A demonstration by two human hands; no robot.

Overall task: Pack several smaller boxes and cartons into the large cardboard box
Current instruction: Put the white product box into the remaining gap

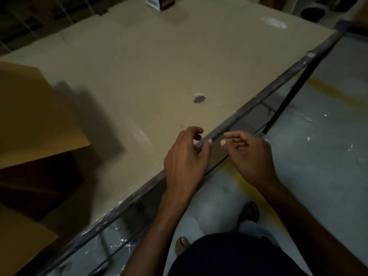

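Cardboard, plain brown and unprinted, forms the box [39, 120], which stands on the left part of the desk [149, 66] and is cut off by the frame edge. Its top is open: one flap slopes up toward the desk centre, a second flap lies nearer the viewer, and the interior between them is dark, so its contents cannot be told. One small carton [159, 3], white and dark brown, stands at the far edge of the desk, well apart from the box. Both hands are at the near desk edge and grasp nothing. The left hand [185, 156] is loosely curled over the edge rail. The right hand [251, 154], loosely curled, hangs just beside it above the grey floor [318, 156].
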